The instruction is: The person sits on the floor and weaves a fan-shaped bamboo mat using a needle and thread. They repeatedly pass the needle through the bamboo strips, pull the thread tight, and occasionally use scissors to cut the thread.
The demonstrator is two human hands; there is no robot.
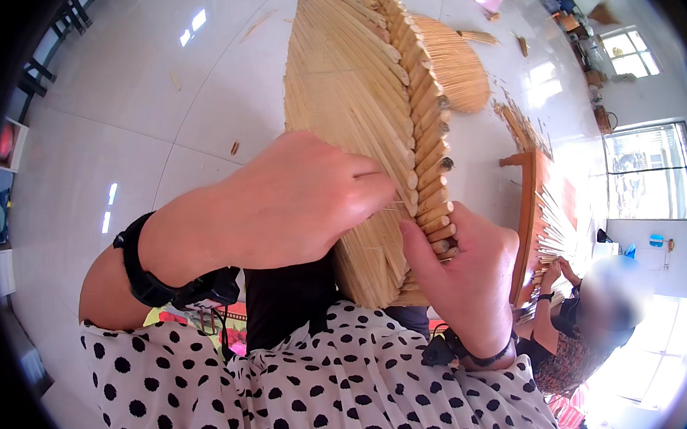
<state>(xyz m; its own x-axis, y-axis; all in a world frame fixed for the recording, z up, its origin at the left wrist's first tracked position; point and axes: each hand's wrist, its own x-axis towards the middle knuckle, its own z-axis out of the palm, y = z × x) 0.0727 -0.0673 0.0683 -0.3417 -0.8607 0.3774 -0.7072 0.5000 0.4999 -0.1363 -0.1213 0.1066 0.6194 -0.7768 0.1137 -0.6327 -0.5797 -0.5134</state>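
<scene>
A long, pale piece made of plant stalks lies in front of me, its near end by my lap. Slender split stalks fan across its face. Along its right edge runs a raised row of thick, round cut stalk ends. My left hand is closed over the face, fingertips by that row; a thin strand seems to show at them, but what they pinch is hidden. My right hand grips the edge low on the right, thumb on the near side and fingers wrapped around the stalk ends.
A rounded stalk piece lies on the shiny tiled floor, with loose stalk scraps near it. On the right, another person handles stalks at a wooden table. Dark stools stand far left.
</scene>
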